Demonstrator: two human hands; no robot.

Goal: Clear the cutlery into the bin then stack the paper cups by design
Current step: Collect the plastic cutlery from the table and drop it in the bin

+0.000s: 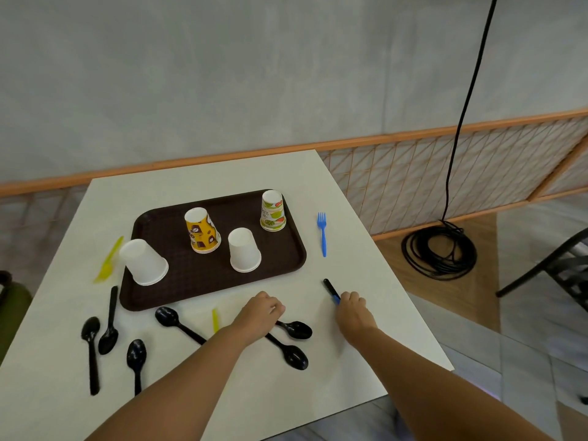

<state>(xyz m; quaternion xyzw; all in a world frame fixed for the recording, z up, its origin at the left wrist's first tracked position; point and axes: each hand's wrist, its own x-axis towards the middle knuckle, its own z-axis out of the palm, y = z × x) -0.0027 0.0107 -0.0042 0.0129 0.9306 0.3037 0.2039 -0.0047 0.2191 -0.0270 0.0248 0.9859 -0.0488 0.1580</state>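
Note:
Four paper cups stand upside down on a brown tray (pixel 159 297): two plain white cups (pixel 144 262) (pixel 244 249), a yellow patterned cup (pixel 202 230) and a fruit-print cup (pixel 272 211). Several black spoons (pixel 108 323) lie on the white table in front of the tray. My left hand (pixel 259 313) has its fingers curled over the handles of two black spoons (pixel 294 329). My right hand (pixel 351 308) grips black and blue cutlery (pixel 331 291) whose handles stick out toward the tray. A blue fork (pixel 322 233) lies right of the tray. A yellow knife (pixel 108 264) lies to its left.
A small yellow piece of cutlery (pixel 215 319) lies by my left forearm. The table's right edge (pixel 413 300) is close to my right hand. A coiled black cable (pixel 439 253) lies on the floor, and a dark chair (pixel 553 265) stands at the far right. No bin shows.

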